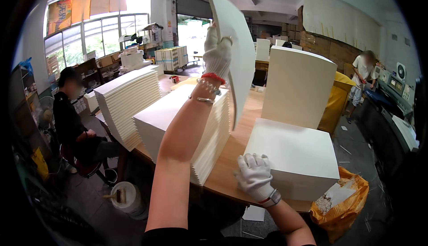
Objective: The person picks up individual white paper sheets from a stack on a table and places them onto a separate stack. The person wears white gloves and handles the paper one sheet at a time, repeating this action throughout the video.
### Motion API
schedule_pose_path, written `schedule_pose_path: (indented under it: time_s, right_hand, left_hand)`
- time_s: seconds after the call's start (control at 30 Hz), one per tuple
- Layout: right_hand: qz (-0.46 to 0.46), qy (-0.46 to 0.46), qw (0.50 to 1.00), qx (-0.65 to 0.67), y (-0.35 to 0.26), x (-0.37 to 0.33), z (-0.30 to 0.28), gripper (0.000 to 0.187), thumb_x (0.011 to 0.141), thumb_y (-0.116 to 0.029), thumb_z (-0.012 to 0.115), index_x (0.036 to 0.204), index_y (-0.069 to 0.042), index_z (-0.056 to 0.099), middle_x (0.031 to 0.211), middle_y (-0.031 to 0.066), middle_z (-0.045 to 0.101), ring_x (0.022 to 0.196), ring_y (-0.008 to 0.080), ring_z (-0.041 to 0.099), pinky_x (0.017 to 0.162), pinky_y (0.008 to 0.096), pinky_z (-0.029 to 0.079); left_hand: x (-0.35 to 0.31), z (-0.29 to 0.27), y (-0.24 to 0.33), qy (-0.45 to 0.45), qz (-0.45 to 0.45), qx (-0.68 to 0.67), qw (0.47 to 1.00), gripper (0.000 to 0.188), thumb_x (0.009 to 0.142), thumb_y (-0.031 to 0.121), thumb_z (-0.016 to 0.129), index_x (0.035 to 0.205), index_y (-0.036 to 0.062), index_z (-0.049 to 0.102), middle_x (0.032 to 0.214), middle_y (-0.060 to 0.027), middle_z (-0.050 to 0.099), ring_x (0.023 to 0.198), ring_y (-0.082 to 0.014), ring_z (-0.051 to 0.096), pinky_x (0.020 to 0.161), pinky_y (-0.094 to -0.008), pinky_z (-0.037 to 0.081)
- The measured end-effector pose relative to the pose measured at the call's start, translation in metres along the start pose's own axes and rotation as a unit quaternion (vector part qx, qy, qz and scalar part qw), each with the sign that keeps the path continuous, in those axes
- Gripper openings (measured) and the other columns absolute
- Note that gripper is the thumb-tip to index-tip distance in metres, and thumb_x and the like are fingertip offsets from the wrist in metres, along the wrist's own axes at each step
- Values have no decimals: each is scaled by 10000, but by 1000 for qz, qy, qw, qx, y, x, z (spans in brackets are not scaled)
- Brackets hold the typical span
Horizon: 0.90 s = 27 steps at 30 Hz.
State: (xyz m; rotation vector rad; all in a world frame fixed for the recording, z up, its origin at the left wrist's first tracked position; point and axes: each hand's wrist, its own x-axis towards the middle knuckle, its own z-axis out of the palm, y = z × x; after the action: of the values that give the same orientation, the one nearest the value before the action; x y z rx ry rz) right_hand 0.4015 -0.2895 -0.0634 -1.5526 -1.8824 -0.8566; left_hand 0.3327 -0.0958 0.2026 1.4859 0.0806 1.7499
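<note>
Above the tabletop [225,168], the left hand [217,45] gripped a white board [240,56], long axis near-upright, twelve o'clock from the half-curled right hand [255,177], its grip unclear.

The left hand [217,45] wears a white glove, and the big sheet [239,45] in its fingers is white too. Below those fingers are a red band [214,77] and a silver bangle [205,99]. Left of them, a pile [136,103] is white with thin grey stripes. The right hand [255,175] has a white glove. Beside its fingers, the stack [294,148] is white and the table [225,165] is light brown. Well right of these fingers, a bag [355,210] is orange.
</note>
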Motion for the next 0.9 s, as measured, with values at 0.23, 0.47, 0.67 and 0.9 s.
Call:
schedule_pose_path:
  time_s: [0.23,0.47,0.67,0.9]
  right_hand:
    - [161,147,877,429,31,130,10,804,879,-243,727,1462,76,274,1435,284,412,1310,385,467,1064,442,425]
    - [149,52,632,759,75,154,114,538,1050,-389,374,1470,-58,319,1455,106,425,1333,248,424,1109,392,391]
    - [328,12,547,770,-32,222,82,516,927,-86,620,1382,-7,389,1232,149,572,1018,266,655,786,388,615]
    - [375,-137,595,698,-28,215,94,597,882,-217,726,1248,136,415,1114,206,607,844,274,676,587,365,617]
  left_hand:
    - [-38,21,14,-67,299,137,942,651,859,-42,535,1476,99,383,1390,-166,491,1097,-244,510,852,-341,504]
    - [-49,39,13,-108,360,408,832,772,794,34,640,1492,77,311,1549,-204,304,1425,-444,284,1170,-490,278]
    - [-26,-99,-37,-145,359,327,862,486,880,125,692,1330,36,531,1251,-218,605,1057,-348,658,856,-388,563]
    - [-65,-320,13,-62,-115,621,773,351,914,182,593,1253,93,588,1113,-181,679,1003,-305,666,851,-389,525]
